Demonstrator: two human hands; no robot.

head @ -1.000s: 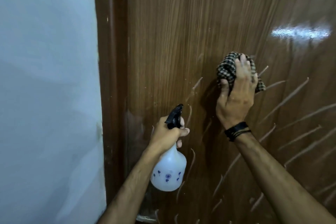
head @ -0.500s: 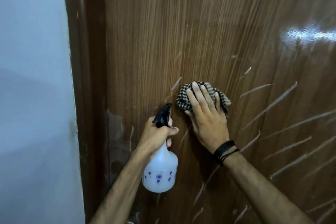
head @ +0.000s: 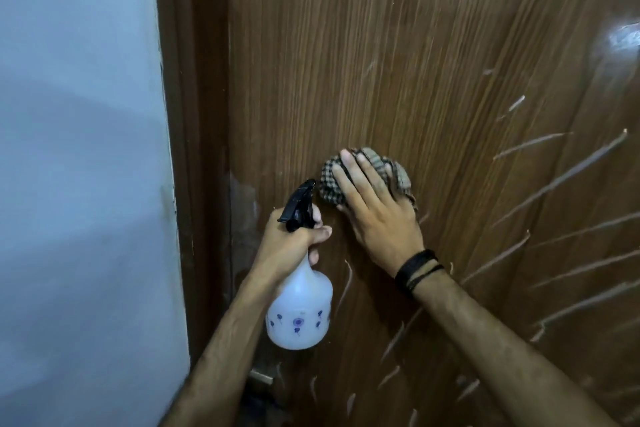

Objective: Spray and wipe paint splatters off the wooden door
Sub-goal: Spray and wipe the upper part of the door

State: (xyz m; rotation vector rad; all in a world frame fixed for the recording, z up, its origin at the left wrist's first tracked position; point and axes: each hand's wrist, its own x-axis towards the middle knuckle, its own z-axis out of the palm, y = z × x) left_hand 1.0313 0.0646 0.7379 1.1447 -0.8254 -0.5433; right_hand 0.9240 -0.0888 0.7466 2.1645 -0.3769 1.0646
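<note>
A brown wooden door fills most of the view, streaked with pale paint splatters fanning across its right and lower parts. My right hand presses a bunched checkered cloth flat against the door near its middle. Just left of it, my left hand grips the neck of a white spray bottle with small purple flowers and a black trigger head. The bottle hangs below my fist, its nozzle pointing up toward the cloth.
A dark wooden door frame runs down the left of the door, with a pale blue-white wall beyond it. A wet smear marks the door's left edge. A metal fitting shows low on that edge.
My right hand carried the cloth down and left across the door, from upper right to beside the bottle's nozzle. The left hand kept the bottle in much the same place.
</note>
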